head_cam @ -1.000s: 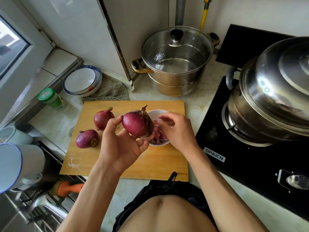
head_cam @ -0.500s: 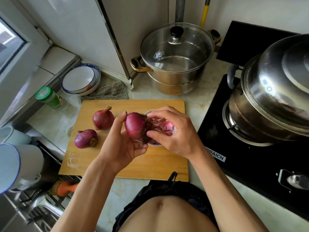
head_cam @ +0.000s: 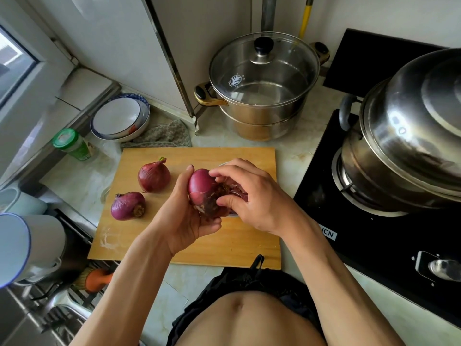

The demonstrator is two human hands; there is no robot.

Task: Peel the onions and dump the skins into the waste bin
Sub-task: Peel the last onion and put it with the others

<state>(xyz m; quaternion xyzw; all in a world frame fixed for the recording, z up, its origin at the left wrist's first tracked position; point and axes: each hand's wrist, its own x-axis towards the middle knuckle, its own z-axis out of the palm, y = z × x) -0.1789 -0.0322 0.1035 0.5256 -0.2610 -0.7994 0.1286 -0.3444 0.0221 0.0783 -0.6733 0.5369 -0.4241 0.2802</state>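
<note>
My left hand (head_cam: 184, 218) cradles a red onion (head_cam: 203, 191) above the wooden cutting board (head_cam: 224, 245). My right hand (head_cam: 254, 198) grips the onion's right side, fingers and thumb curled onto its dry brown skin at the root end. Behind the hands sits a small white bowl (head_cam: 233, 215) of purple skins, mostly hidden. Two more red onions lie on the board to the left: one unpeeled (head_cam: 153, 176), one (head_cam: 127, 205) nearer me. No waste bin is in view.
A lidded steamer pot (head_cam: 262, 88) stands behind the board. A black gas hob (head_cam: 374, 245) with a large steel pot (head_cam: 411, 138) is on the right. Stacked bowls (head_cam: 119, 118), a grey cloth (head_cam: 167, 134) and a green-capped jar (head_cam: 72, 144) sit left; white mugs (head_cam: 22, 245) and the sink lower left.
My right hand came from the bowl onto the onion and now grips its root end. The left hand has turned the onion and lowered it slightly.
</note>
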